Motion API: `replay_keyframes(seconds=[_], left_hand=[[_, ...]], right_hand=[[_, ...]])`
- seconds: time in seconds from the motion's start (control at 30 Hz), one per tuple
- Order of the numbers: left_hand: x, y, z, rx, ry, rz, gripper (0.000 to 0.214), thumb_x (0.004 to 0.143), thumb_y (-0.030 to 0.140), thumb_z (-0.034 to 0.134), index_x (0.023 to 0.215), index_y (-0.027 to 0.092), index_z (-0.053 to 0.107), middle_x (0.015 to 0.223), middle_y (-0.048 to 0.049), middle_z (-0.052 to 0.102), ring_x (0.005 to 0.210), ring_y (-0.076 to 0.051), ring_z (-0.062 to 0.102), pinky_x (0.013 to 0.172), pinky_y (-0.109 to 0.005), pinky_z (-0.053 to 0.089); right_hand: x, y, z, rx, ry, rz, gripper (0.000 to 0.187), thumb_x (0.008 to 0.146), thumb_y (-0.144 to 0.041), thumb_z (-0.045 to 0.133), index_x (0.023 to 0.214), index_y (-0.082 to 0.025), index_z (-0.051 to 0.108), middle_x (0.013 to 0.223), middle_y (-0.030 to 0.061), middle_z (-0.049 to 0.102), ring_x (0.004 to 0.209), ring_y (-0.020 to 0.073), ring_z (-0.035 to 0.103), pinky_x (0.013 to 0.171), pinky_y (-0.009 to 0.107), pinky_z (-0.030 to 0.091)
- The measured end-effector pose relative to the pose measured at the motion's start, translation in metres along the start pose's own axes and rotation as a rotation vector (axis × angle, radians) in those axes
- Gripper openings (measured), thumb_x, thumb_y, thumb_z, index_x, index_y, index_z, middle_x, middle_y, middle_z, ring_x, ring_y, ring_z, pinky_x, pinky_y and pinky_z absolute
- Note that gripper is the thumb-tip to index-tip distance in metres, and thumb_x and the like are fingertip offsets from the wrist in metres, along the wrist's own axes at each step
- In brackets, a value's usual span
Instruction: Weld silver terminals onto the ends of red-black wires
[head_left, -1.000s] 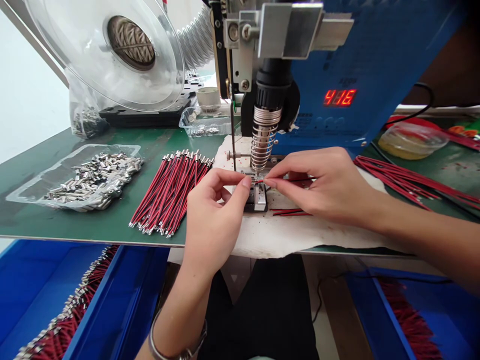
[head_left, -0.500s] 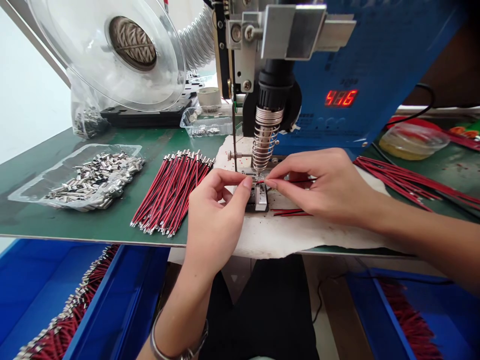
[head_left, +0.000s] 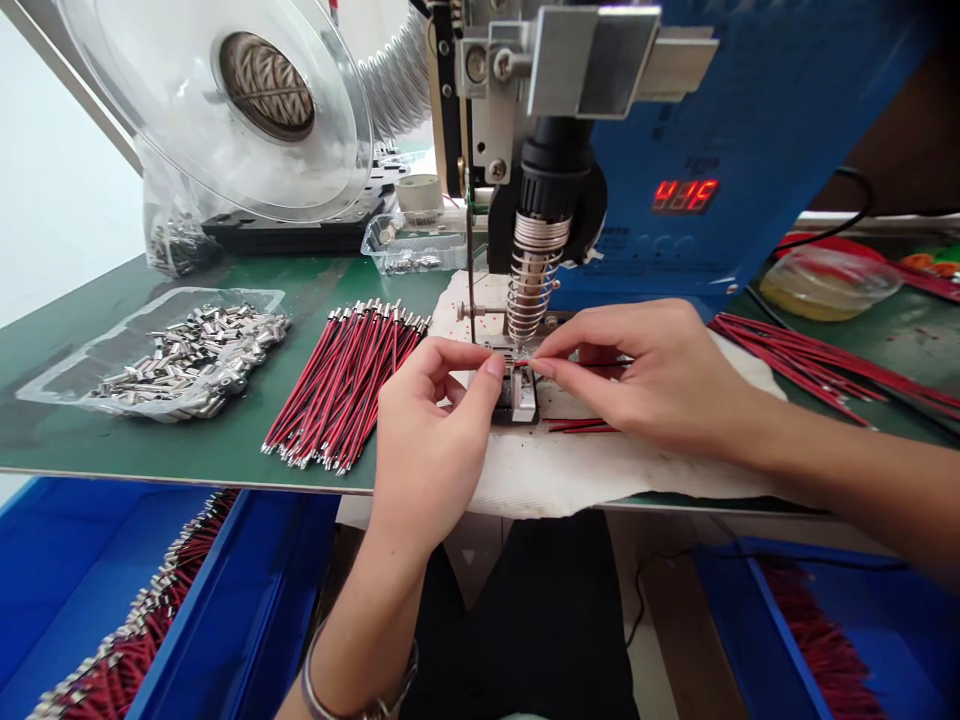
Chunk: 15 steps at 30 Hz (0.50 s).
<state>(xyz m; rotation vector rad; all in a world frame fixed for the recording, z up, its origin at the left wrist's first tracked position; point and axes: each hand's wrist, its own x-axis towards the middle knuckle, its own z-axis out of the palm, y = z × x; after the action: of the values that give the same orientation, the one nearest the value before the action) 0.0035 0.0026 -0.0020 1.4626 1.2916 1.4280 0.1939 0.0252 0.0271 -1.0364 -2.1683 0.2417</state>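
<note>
My right hand (head_left: 652, 370) pinches a thin red-and-black wire (head_left: 523, 363) between thumb and forefinger, its end over a small metal fixture (head_left: 523, 402). Closed in a pinch at the fixture's left side is my left hand (head_left: 431, 430); whatever lies between its fingertips is hidden. The soldering iron (head_left: 534, 265), wrapped in a coil spring, points down just above both sets of fingertips. Its tip is too small to tell whether it touches the wire. A few cut wires (head_left: 577, 426) lie below my right palm.
Left of my hands lies a bundle of red-and-black wires (head_left: 341, 385), beside a clear tray (head_left: 56, 375) of metal parts. A blue machine (head_left: 660, 240) with a red display stands behind. More wires (head_left: 795, 360) lie right. Blue bins (head_left: 247, 600) sit below the table edge.
Both hands keep the same pose at the fixture. The camera view has shifted very slightly, and the red digits on the display look different.
</note>
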Motion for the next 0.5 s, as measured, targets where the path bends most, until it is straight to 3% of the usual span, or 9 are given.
replay_keyframes(seconds=[0.5], left_hand=[[0.0000, -0.0010, -0.0003, -0.017, 0.003, -0.011, 0.015, 0.087, 0.035, 0.077, 0.087, 0.021, 0.071, 0.088, -0.0028, 0.074, 0.075, -0.015, 0.065, 0.063, -0.025, 0.046]], right_hand=[[-0.0003, -0.0013, 0.0012, 0.010, 0.009, 0.039, 0.011, 0.091, -0.021, 0.069, 0.083, -0.021, 0.077, 0.070, -0.0013, 0.072, 0.053, 0.0116, 0.056, 0.051, 0.029, 0.042]])
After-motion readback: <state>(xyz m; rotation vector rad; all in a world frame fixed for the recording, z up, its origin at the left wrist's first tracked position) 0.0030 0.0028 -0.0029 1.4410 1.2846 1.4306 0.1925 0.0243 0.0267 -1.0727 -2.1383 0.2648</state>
